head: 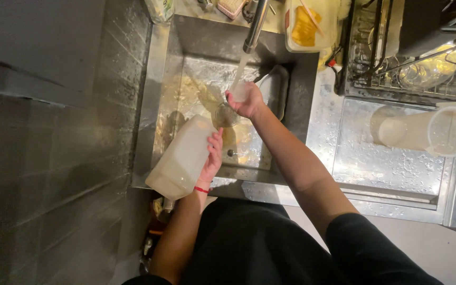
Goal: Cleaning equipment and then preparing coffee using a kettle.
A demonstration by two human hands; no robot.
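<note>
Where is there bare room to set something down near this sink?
The wet steel drainboard in front of the lying plastic pitcher is bare. Behind it, the dish rack is crowded. The sink is taken by both hands, a large jug and a white tray.

Wet steel, cloudy plastic

Sink (154,105) and draining board (386,158): shiny, wet stainless metal. Jug (178,158) and tall cup (428,132): translucent matt plastic. Faucet (256,24): polished metal.

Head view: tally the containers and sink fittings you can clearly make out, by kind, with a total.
Large translucent jugs: 1, held by the left hand at the sink edge
Clear pitchers: 1, lying on the drainboard
Small lids or cups under the water: 1, in the right hand
White trays in the sink: 1
Taps: 1, running
Dish racks: 1
Total: 6
</note>
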